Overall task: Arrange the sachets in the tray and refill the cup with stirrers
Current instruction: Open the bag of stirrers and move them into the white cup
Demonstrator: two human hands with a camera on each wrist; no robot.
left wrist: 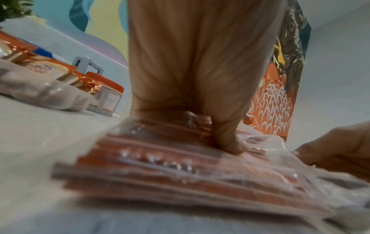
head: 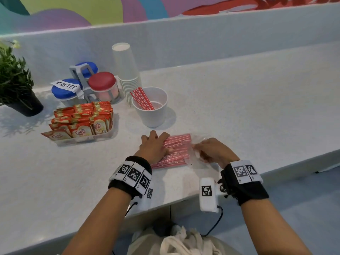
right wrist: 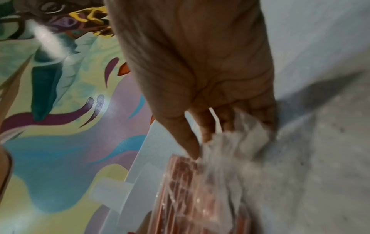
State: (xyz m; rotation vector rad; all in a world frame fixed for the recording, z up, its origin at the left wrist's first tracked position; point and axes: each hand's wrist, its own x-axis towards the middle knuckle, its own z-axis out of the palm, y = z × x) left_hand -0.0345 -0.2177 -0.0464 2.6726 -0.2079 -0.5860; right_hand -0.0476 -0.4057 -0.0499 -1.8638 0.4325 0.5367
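A clear plastic pack of red-and-white stirrers (head: 177, 144) lies flat on the white counter near its front edge. My left hand (head: 154, 146) holds its left end down, fingers curled over the far side and thumb on top, as the left wrist view shows on the pack (left wrist: 160, 166). My right hand (head: 211, 150) pinches the crumpled loose plastic (right wrist: 236, 142) at the pack's right end. Behind stands a white cup (head: 152, 116) with a few stirrers (head: 141, 98) leaning in it. To the left, a clear tray (head: 82, 141) holds rows of upright orange creamer sachets (head: 82, 118).
A tall stack of paper cups (head: 127, 70) stands behind the stirrer cup. Lidded canisters, one blue and labelled COFFEE (head: 66, 91) and one red (head: 102, 82), sit behind the tray. A potted plant (head: 14, 80) is at far left. A cloth bag (head: 176, 242) lies below the counter edge.
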